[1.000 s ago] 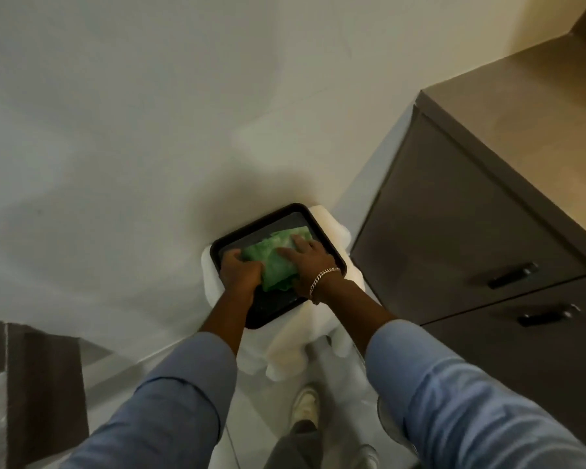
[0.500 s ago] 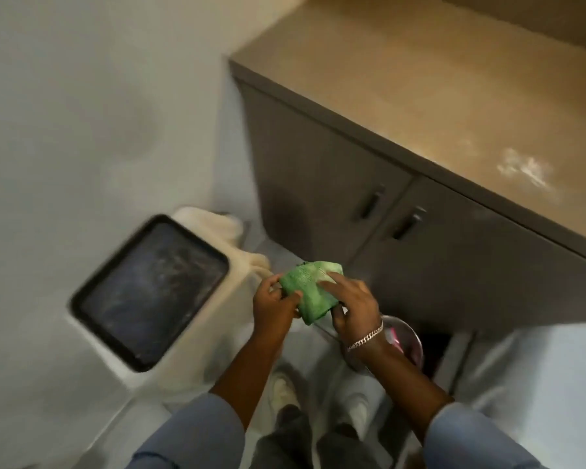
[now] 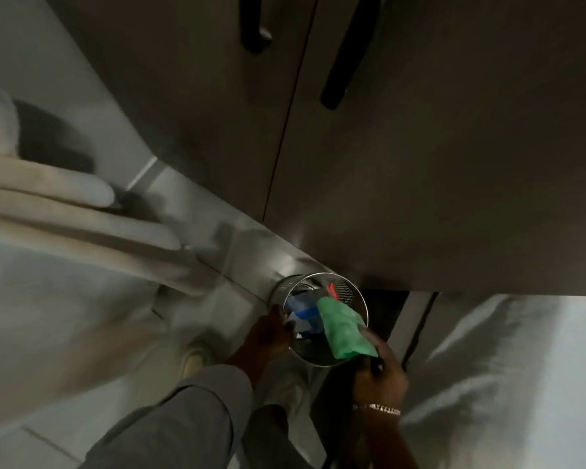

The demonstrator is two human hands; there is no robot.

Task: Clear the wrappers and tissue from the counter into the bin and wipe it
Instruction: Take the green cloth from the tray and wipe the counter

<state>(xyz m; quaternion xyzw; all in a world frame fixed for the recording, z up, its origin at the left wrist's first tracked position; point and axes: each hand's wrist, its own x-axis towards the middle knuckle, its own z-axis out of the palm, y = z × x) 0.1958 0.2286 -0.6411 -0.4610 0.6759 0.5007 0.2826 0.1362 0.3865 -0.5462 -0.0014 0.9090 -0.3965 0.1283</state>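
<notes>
Both arms reach down and forward. Left hand [image 3: 268,336] low, fingers curled, touching the bin's near-left rim. Right hand [image 3: 381,374] lower right, back facing the camera, fingers closed on one end of the green cloth; chain bracelet on the wrist. Blurry view.

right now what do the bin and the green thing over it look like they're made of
Bin: looks like perforated metal, silvery and shiny; small holes show in its wall and the rim glints.
Green cloth: seems soft fabric, matte; it folds and drapes from the right hand.
</notes>
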